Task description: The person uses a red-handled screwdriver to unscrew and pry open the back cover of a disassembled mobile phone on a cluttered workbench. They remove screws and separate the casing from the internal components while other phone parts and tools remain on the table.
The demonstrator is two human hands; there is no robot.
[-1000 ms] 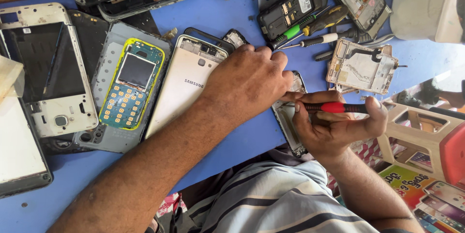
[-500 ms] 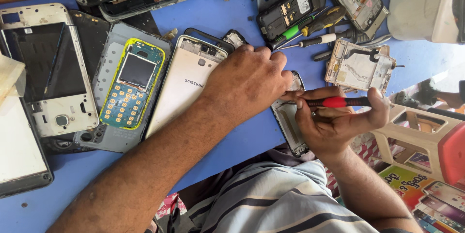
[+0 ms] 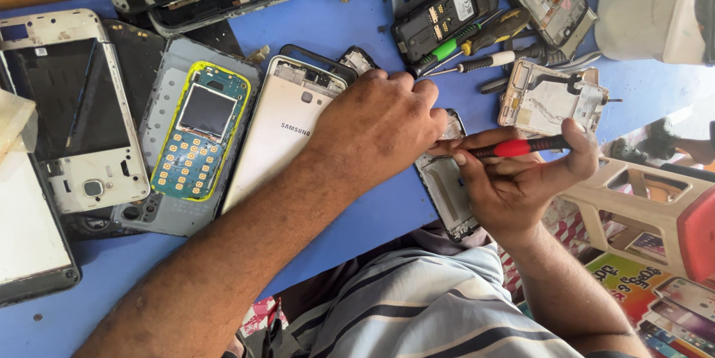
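Observation:
My left hand (image 3: 380, 123) lies knuckles up on the top end of an opened phone frame (image 3: 447, 194) at the near edge of the blue table (image 3: 335, 27), pressing it down. My right hand (image 3: 521, 179) grips a screwdriver with a red and black handle (image 3: 521, 147), held almost level, its tip pointing left under my left fingers at the frame's upper end. The tip itself is hidden. A gold phone back (image 3: 287, 131) lies just left of my left hand.
Phone parts crowd the table: a keypad board in a yellow frame (image 3: 197, 142), a white frame (image 3: 67, 105), a dark battery bay (image 3: 439, 16), a silver chassis (image 3: 547, 97), green and yellow screwdrivers (image 3: 462, 42). A beige plastic stool (image 3: 640, 209) stands at the right.
My right hand has tilted the red screwdriver a little and shifted slightly upward; my left hand stays pressed on the frame.

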